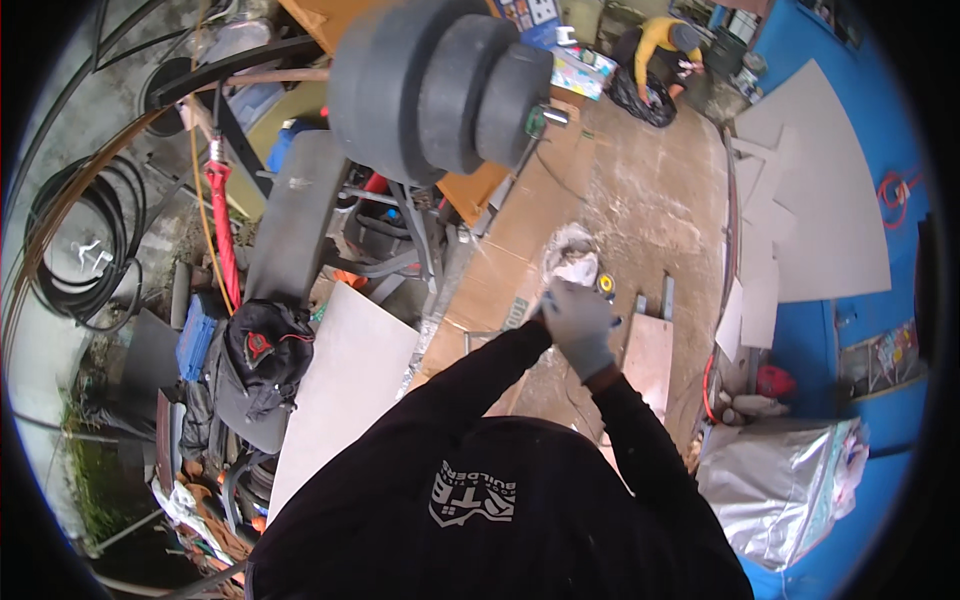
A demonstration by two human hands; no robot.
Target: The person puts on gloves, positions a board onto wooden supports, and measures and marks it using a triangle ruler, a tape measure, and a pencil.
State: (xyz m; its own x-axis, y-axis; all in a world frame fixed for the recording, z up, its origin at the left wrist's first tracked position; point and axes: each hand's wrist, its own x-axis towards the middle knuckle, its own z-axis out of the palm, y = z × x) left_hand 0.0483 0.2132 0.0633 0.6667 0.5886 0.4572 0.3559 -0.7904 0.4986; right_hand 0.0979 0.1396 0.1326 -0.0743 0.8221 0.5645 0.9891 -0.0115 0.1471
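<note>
My right hand [590, 348], in a pale grey work glove, is closed in front of my body. My left hand [558, 300], gloved too, meets it from the left, and the two overlap. A small dark end sticks out at the right hand's side; what it belongs to is hidden in the grip. Just beyond the hands lies a crumpled white bag [574, 258] on the brown floor sheet. A yellow and black tape measure [605, 284] sits to its right. Nearby on the right is a pale board [650, 355], with a short metal strip [668, 296] at its far end.
Large black stacked weights [430, 85] loom at upper left, beside a padded bench [295, 220]. Grey panels [825, 190] lean at the blue wall. A silver sack [775, 490] stands at lower right. Far off, a person in yellow [660, 50] handles a black bag [645, 102].
</note>
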